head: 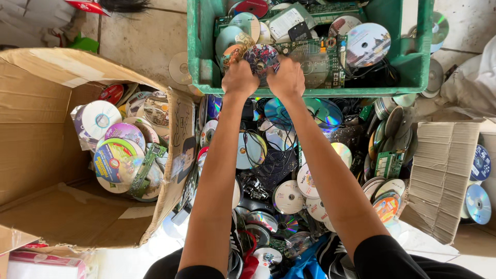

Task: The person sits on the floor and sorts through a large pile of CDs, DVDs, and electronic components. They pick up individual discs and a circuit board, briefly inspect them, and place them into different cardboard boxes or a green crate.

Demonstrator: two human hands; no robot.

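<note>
Both arms stretched out over the heap, left hand (239,77) and right hand (287,77) side by side, fingers closed together on one printed disc (261,57) held at the near rim of the green crate (206,82), just above the circuit boards (315,64) and discs already lying in there. Looks abt midway by my read: crate part filled, cardboard box (36,134) on the left w/ a good stack of discs too (some still sleeved), but a big mixed pile of discs and cables (281,175) left on the floor betw. the two.
</note>
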